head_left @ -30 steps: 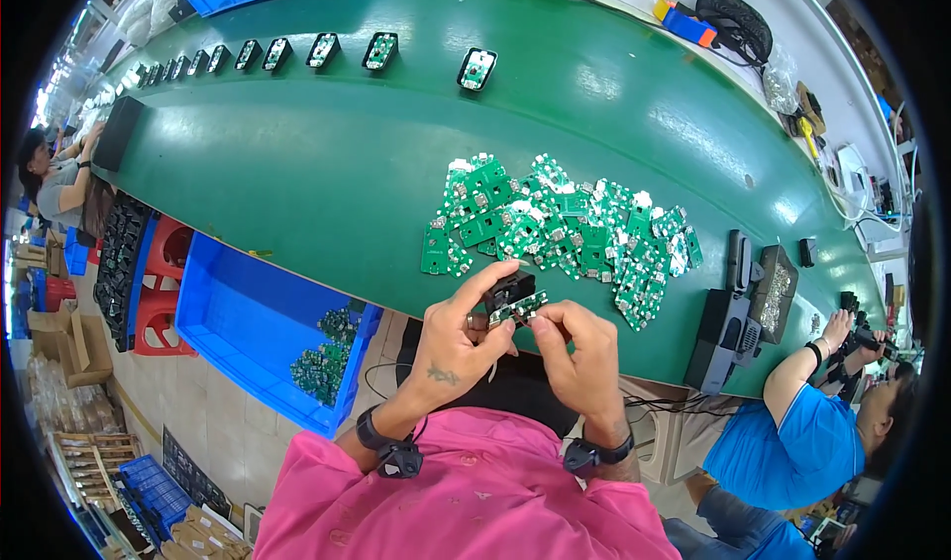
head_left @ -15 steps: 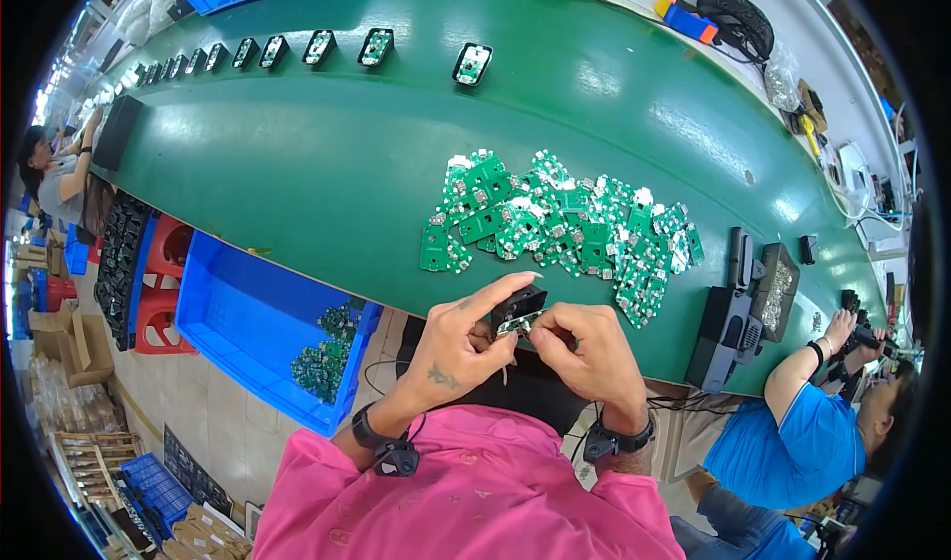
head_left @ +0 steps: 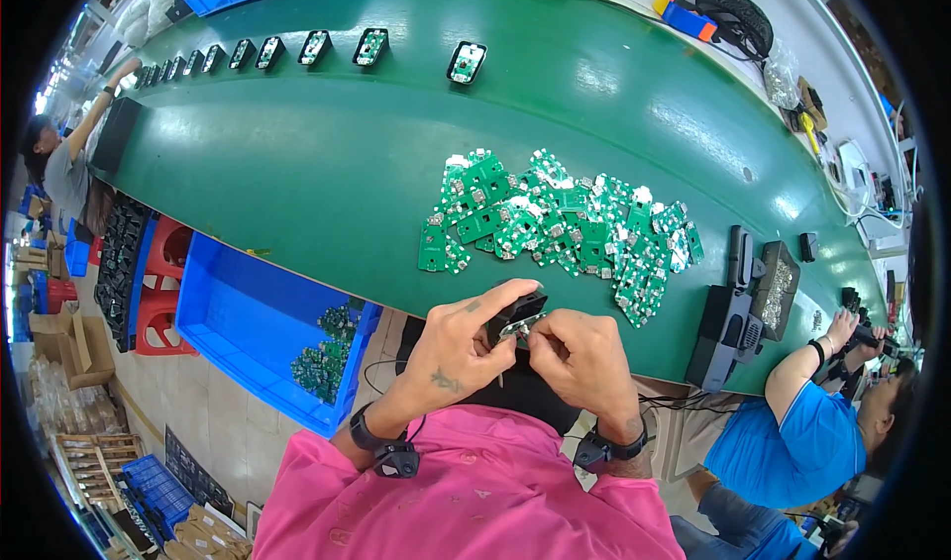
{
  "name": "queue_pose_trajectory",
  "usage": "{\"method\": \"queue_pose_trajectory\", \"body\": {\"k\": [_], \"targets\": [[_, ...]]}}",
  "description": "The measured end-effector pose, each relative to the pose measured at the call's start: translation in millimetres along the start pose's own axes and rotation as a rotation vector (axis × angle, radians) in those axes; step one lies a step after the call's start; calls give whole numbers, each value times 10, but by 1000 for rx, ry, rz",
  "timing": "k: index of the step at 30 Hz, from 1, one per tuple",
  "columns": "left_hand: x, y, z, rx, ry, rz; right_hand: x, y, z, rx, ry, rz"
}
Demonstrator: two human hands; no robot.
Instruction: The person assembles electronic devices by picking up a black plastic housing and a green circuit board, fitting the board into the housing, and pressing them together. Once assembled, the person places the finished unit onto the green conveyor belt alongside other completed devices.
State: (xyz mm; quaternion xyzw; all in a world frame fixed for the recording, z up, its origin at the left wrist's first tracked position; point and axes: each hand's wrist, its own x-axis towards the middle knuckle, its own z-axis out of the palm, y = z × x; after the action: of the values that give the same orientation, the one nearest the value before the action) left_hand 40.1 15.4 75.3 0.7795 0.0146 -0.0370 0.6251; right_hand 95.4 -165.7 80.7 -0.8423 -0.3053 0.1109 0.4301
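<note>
In front of my body, at the table's near edge, my left hand point(head_left: 458, 347) is closed round a small black plastic housing point(head_left: 522, 308). A circuit board point(head_left: 515, 328) shows at the housing's lower side, between my two hands. My right hand point(head_left: 584, 354) is closed in a pinch against the board's right edge; what its fingertips hold is too small to make out. Just beyond my hands, a loose pile of green circuit boards point(head_left: 565, 218) lies on the green table point(head_left: 297, 154).
Black housings with boards inside point(head_left: 467, 63) stand in a row along the far side. A blue bin point(head_left: 223, 312) with boards sits below left. At right are a black device point(head_left: 723, 337) and a tray of small metal parts point(head_left: 776, 288). Co-workers are at both ends.
The far row of housings has shifted slightly left. The left co-worker's arm has stretched toward that row. My hands stay at the housing, which has tilted slightly.
</note>
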Motion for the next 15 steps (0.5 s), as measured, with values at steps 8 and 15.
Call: {"method": "queue_pose_trajectory", "body": {"k": [8,15], "targets": [[-35,-27,-35,-202,-75,-68,-62,0,-15,149,1,58],[-30,15,-28,-4,-41,-36,-40,-14,79,38,70,-35]]}}
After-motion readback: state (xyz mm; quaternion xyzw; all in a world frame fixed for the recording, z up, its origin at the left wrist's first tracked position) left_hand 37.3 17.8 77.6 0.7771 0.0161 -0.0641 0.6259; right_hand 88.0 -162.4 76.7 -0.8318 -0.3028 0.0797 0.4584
